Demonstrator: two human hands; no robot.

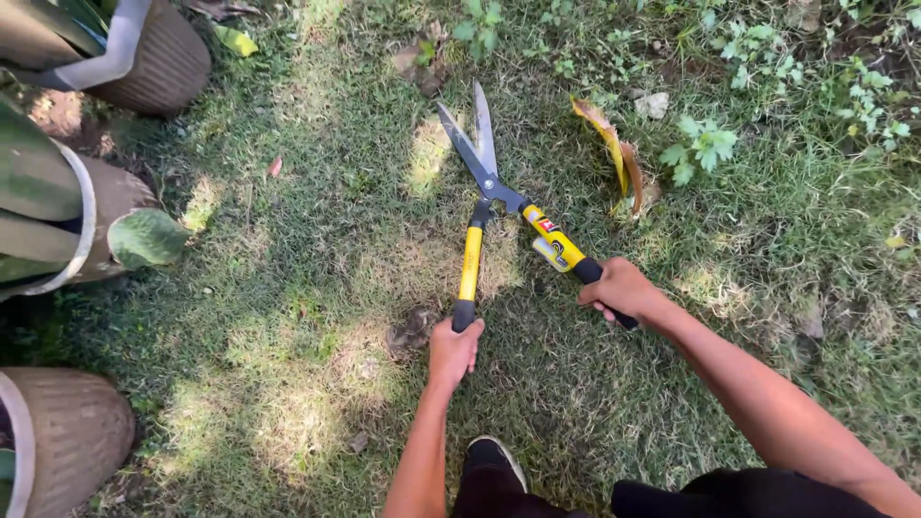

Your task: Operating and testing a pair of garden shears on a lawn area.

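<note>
shears [491, 182] blades slightly apart — tips pointing away, seemingly

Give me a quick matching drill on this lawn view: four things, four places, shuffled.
Things:
1. shears
2. dry leaf
3. pots
4. shoe

Places:
A. bottom edge, between the arms
B. left edge of the view
C. on the grass, right of the blades
D. one handle in the left hand, the other in the right hand

Pairs: 1-D, 2-C, 3-B, 4-A
</note>
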